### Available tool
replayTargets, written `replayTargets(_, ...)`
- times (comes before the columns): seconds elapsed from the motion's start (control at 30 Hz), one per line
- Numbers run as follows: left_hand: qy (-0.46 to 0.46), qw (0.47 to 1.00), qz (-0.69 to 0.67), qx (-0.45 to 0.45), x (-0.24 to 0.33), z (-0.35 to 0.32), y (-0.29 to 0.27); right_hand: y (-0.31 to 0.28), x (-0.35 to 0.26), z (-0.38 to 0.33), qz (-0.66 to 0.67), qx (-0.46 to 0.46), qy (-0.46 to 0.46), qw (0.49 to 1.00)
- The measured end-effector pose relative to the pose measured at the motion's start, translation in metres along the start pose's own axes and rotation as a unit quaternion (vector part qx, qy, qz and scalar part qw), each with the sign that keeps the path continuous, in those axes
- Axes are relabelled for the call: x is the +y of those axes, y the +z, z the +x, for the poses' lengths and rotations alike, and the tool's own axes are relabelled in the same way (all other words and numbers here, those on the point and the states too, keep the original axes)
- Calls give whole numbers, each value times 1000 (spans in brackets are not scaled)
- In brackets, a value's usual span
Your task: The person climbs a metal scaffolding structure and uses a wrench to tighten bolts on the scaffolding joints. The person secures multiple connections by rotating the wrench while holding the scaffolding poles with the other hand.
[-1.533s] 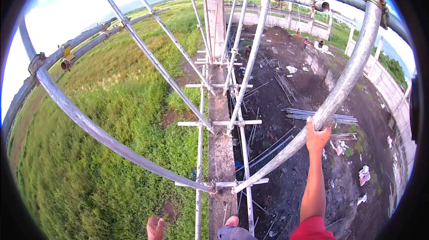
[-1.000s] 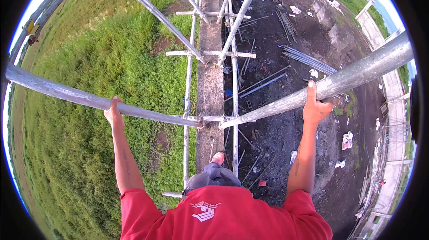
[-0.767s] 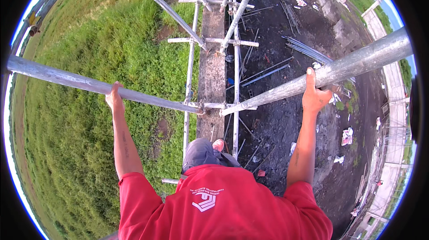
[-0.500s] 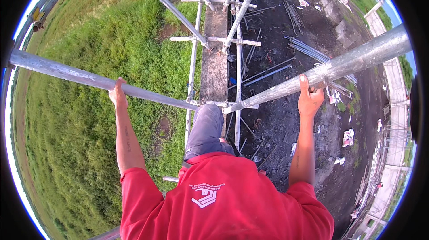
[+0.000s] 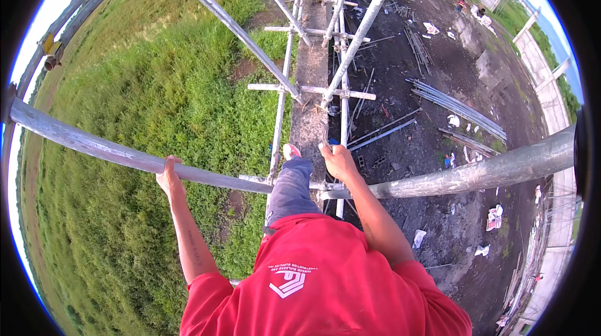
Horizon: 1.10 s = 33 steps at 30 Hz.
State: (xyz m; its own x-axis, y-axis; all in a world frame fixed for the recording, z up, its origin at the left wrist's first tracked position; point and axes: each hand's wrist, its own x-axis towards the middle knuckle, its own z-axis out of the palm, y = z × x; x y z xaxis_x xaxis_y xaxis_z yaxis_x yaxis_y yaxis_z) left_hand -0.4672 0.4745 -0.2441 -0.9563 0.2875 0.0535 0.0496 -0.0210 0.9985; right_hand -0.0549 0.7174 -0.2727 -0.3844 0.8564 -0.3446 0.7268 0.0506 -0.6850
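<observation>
While left hand (image 5: 169, 173) grips pipe (image 5: 94, 145), right hand (image 5: 338, 160) seemingly loose.

support: scaffold pipes (image 5: 113, 151) | below: dirt ground (image 5: 432, 79) | on it: loose pipes (image 5: 457, 107), litter (image 5: 494, 217)

1. Daylight is hitting everything, with a bit of blue sky (image 5: 557, 29) showing at the far right edge.
2. Long green grass (image 5: 125, 117) is covering the whole left side way below.
3. Dark dirt ground (image 5: 426, 54) is taking up the right, with scattered pipes (image 5: 460, 107) and litter lying on it.
4. A pale boundary wall (image 5: 538, 60) is running along the right.
</observation>
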Motion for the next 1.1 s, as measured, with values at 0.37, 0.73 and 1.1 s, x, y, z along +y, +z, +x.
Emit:
replayTargets(0.37,-35,996,-43,74,1,-44,-20,-23,-31,359,53,181,-1,982)
replayTargets(0.73,-119,936,125,305,-2,-72,-13,-62,-15,478,-87,66,26,994)
replayTargets(1.1,-157,915,126,349,19,-70,17,-215,-437,612,-94,200,-390,894)
